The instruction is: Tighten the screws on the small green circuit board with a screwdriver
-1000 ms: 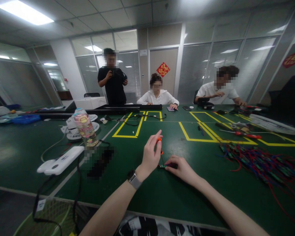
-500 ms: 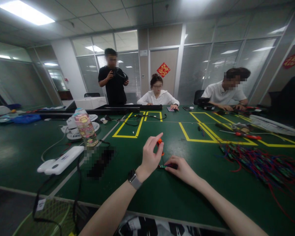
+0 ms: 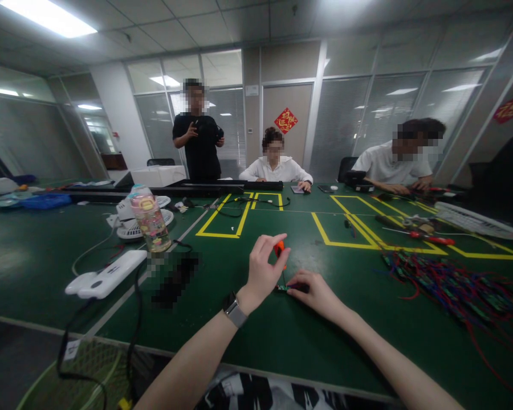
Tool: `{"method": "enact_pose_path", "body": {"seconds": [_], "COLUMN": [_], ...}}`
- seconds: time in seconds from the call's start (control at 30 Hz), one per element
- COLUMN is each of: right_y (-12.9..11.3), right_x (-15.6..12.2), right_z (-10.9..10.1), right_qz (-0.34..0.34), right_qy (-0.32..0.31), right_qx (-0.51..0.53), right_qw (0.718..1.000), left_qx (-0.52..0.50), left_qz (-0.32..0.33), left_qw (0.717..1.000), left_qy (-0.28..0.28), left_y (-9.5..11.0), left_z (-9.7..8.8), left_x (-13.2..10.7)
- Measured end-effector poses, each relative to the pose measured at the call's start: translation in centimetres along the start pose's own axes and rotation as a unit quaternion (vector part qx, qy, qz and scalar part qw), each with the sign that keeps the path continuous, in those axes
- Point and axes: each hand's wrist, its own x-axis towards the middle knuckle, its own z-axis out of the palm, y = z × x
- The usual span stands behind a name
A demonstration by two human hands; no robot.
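My left hand [image 3: 263, 267], with a watch on its wrist, is raised above the green table [image 3: 282, 336] and pinches the orange handle of a small screwdriver [image 3: 279, 249] that stands upright. The tool's tip points down at a small dark part [image 3: 282, 288] lying on the table. My right hand [image 3: 314, 290] rests on the table with its fingers closed on that small part, holding it down. The two hands are close together near the table's middle front.
A heap of red, blue and green wires [image 3: 448, 282] lies at the right. A drink bottle [image 3: 149, 219], a small fan [image 3: 130, 219] and a white device [image 3: 106, 276] stand at the left. Three people are at the far side. A red-handled screwdriver [image 3: 427, 239] lies by the yellow markings.
The view has shifted slightly. My left hand has turned a little on the orange handle. My right hand stays on the part. The person at the far right has leaned further right.
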Motion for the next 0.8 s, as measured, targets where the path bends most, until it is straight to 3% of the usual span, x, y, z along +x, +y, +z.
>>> {"method": "enact_pose_path", "body": {"seconds": [0.23,0.47,0.67,0.8], "right_y": [-0.33,-0.46,-0.3,-0.29], "right_x": [-0.04,-0.01,0.03,-0.04], "right_z": [-0.2,-0.25,-0.21,-0.18], "right_qz": [0.005,0.01,0.005,0.004], "right_qy": [-0.008,-0.009,-0.007,-0.006], "right_qx": [0.005,-0.003,-0.002,-0.001], "right_qw": [1.0,1.0,1.0,1.0], "left_qx": [-0.026,0.015,-0.019,-0.005], "left_qz": [-0.001,-0.001,-0.007,0.0], "left_qw": [0.999,1.0,1.0,1.0], "left_qy": [-0.03,0.023,-0.008,0.007], "left_y": [0.19,-0.04,0.3,0.05], "left_z": [-0.18,-0.19,-0.53,-0.39], "left_x": [-0.01,0.11,0.09,0.01]}}
